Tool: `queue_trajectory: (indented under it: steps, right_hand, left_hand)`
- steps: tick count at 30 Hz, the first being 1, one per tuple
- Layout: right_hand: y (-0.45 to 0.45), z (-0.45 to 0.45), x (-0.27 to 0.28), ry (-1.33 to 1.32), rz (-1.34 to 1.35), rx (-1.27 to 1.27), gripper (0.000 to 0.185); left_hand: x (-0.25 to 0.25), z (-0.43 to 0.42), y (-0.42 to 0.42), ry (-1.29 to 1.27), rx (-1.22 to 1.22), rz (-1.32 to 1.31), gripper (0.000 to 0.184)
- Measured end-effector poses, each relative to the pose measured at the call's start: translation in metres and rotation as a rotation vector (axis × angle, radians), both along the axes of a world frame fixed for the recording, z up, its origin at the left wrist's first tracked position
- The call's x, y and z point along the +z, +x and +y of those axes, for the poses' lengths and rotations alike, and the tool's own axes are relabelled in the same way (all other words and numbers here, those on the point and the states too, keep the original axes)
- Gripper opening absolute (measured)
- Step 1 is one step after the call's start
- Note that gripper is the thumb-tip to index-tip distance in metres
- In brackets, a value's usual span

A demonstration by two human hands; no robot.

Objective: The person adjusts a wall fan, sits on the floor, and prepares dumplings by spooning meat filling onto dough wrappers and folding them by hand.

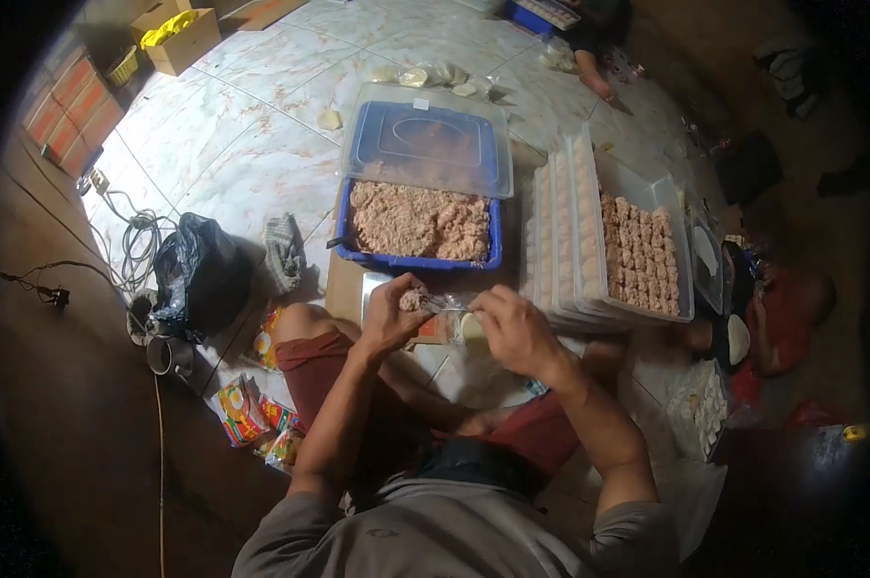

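Observation:
My left hand [392,314] is closed around a small lump of pinkish minced filling [415,299], and any wrapper under it is hidden by my fingers. My right hand [517,328] pinches a thin shiny utensil [442,302], which looks like a spoon, its tip pointing at the lump. Just beyond both hands stands a blue tub [415,261] full of the same minced filling [420,222]. A clear lid [430,140] lies tilted over its far part. Below my right fingers is a pale round stack [473,330], partly covered.
Stacked clear trays [560,231] stand to the right, and the nearest one holds rows of filled pieces [639,255]. A black plastic bag [202,275], cables [136,231] and noodle packets [242,409] lie to the left. Another person's foot [594,77] shows at the back.

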State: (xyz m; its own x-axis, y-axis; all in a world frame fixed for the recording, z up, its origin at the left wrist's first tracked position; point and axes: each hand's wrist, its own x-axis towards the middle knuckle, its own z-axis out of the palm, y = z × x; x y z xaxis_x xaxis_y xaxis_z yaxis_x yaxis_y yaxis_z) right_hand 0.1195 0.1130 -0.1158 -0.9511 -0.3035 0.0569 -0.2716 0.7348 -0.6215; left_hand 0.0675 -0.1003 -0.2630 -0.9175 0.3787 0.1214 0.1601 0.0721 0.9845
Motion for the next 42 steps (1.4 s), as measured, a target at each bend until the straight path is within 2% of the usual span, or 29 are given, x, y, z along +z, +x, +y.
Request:
queue_trajectory:
  steps: [2, 4, 5, 7, 8, 10, 11, 12, 14, 15, 16, 18, 19, 21, 23, 25, 27, 29, 31, 32, 34, 35, 36, 38, 40, 41, 42]
  right_hand:
    - [0.014, -0.003, 0.014, 0.119, -0.02, 0.039, 0.015]
    - [0.025, 0.005, 0.023, 0.121, -0.038, -0.053, 0.013]
    - [0.029, 0.007, 0.031, 0.058, -0.001, -0.112, 0.013]
    - [0.035, 0.004, 0.034, -0.023, 0.086, -0.18, 0.013]
    - [0.037, 0.0, 0.026, -0.027, 0.087, -0.187, 0.013]
    - [0.037, -0.007, 0.011, 0.056, 0.082, -0.082, 0.012]
    - [0.042, -0.005, 0.019, 0.064, 0.074, -0.122, 0.012]
    - [0.044, -0.003, 0.029, 0.067, 0.086, -0.114, 0.012]
    - [0.05, 0.0, 0.042, -0.037, 0.078, -0.224, 0.012]
    - [0.049, 0.0, 0.039, -0.033, 0.134, -0.226, 0.012]
    - [0.048, -0.001, 0.031, -0.037, 0.131, -0.231, 0.012]
    - [0.045, -0.002, 0.017, 0.12, 0.038, -0.121, 0.013]
    - [0.045, 0.0, 0.026, 0.123, 0.047, -0.122, 0.013]
    - [0.05, 0.002, 0.046, 0.138, 0.044, -0.141, 0.012]
    - [0.044, -0.004, 0.041, 0.084, 0.093, -0.174, 0.011]
    - [0.045, -0.003, 0.032, 0.036, 0.142, -0.215, 0.011]
    - [0.042, -0.001, 0.024, 0.132, 0.015, -0.164, 0.011]
    - [0.041, -0.003, 0.037, 0.081, 0.046, -0.208, 0.011]
    - [0.042, -0.004, 0.033, 0.026, 0.065, -0.274, 0.012]
    - [0.037, -0.004, 0.019, 0.013, 0.064, -0.201, 0.011]
    - [0.032, -0.005, 0.017, 0.0, 0.08, -0.136, 0.011]
    - [0.029, -0.005, 0.027, 0.007, 0.092, -0.187, 0.011]
    - [0.027, -0.005, 0.033, 0.008, 0.102, -0.243, 0.011]
    - [0.002, 0.001, 0.015, 0.192, 0.128, -0.304, 0.01]
    - [-0.047, 0.003, -0.029, 0.47, 0.091, -0.267, 0.011]
    - [-0.067, -0.007, -0.034, 0.424, -0.056, -0.314, 0.012]
    - [-0.086, -0.009, -0.06, 0.472, -0.012, -0.281, 0.014]
  left_hand:
    - [0.015, 0.007, 0.003, -0.098, 0.04, -0.018, 0.029]
    - [0.036, 0.009, 0.013, 0.263, 0.04, -0.301, 0.032]
    - [0.045, 0.008, 0.014, 0.262, 0.039, -0.296, 0.032]
    - [0.056, 0.009, 0.017, 0.15, 0.073, 0.004, 0.029]
    - [0.055, 0.013, 0.017, 0.145, 0.066, 0.005, 0.029]
    - [0.047, 0.025, 0.012, -0.189, 0.058, -0.056, 0.033]
    - [0.045, 0.024, 0.013, 0.07, 0.046, -0.011, 0.033]
    - [0.043, 0.021, 0.015, 0.074, 0.053, 0.0, 0.033]
    - [0.059, 0.012, 0.021, 0.367, -0.049, -0.228, 0.028]
    - [0.071, 0.017, 0.025, 0.403, 0.008, -0.218, 0.025]
    - [0.064, 0.019, 0.022, 0.397, 0.005, -0.222, 0.025]
    - [0.042, 0.027, 0.014, 0.07, 0.03, -0.09, 0.026]
    - [0.048, 0.028, 0.013, -0.01, 0.06, 0.006, 0.028]
    - [0.039, 0.025, 0.014, 0.023, 0.065, -0.059, 0.027]
    - [0.04, 0.024, 0.015, 0.046, 0.056, -0.129, 0.027]
    - [0.044, 0.031, 0.014, -0.078, 0.118, 0.046, 0.024]
    - [0.04, 0.031, 0.015, -0.12, 0.125, 0.027, 0.026]
    - [0.042, 0.029, 0.011, -0.162, 0.145, 0.009, 0.027]
    - [0.045, 0.025, 0.012, -0.09, 0.114, -0.128, 0.033]
    - [0.045, 0.025, 0.014, -0.09, 0.103, -0.13, 0.033]
    - [0.049, 0.02, 0.006, 0.099, 0.008, 0.079, 0.038]
    - [0.057, 0.011, 0.008, 0.167, -0.015, -0.06, 0.039]
    - [0.059, 0.003, 0.01, 0.371, -0.005, -0.103, 0.036]
    - [0.032, -0.007, 0.004, 0.257, 0.025, -0.11, 0.036]
    - [0.041, -0.008, 0.005, -0.018, -0.029, -0.169, 0.038]
    - [0.042, -0.003, 0.004, -0.078, -0.042, -0.047, 0.038]
    - [0.043, 0.003, 0.003, -0.129, -0.044, 0.08, 0.038]
